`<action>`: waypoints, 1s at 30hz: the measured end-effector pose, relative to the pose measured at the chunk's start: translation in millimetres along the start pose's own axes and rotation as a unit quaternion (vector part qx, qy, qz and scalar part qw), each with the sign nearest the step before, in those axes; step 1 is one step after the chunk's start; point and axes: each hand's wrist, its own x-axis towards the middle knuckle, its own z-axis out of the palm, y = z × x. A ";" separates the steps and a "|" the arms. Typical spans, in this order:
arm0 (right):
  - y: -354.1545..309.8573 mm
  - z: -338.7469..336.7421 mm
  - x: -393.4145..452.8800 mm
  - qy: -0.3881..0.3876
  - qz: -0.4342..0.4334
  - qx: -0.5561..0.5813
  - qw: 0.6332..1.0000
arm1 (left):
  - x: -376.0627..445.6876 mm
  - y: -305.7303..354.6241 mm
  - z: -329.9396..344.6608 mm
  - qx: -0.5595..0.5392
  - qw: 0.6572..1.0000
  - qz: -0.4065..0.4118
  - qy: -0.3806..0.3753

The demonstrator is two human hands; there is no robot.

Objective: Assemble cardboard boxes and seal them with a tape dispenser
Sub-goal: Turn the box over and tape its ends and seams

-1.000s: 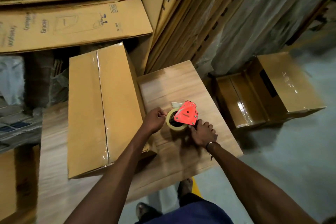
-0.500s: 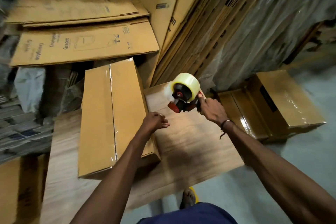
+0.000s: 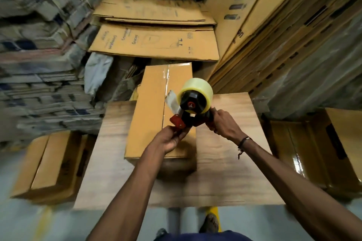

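You hold the tape dispenser (image 3: 193, 110) raised above the tabletop (image 3: 231, 172), over the near right part of the assembled cardboard box (image 3: 154, 107) that lies lengthwise on it. Your right hand (image 3: 225, 124) grips the dispenser's handle, its fingers curled around it; your left hand (image 3: 168, 139) pinches the red front end of the dispenser near the blade, where a loose tongue of clear tape (image 3: 172, 100) stands up beside the roll (image 3: 197, 92). The box is closed, and a glossy strip of tape already runs along its centre seam from the far end toward you; whether that strip reaches the near end cannot be told, since your hands and the dispenser cover it. By this evidence the box on the tabletop appears folded and at least partly sealed, and the present step looks like readying the tape end before another pass. Other boxes stand on the floor: one at near left (image 3: 49, 164) and taped ones at right (image 3: 321, 150), which suggests several units are finished. Flat, unfolded cartons (image 3: 156, 43) remain stacked beyond the tabletop and leaning at far right, so more assembly probably lies ahead.
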 end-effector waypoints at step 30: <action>-62.5 123.1 -53.4 -0.093 -0.066 -0.119 0.986 | -55.1 58.9 -242.6 0.483 0.762 0.339 0.266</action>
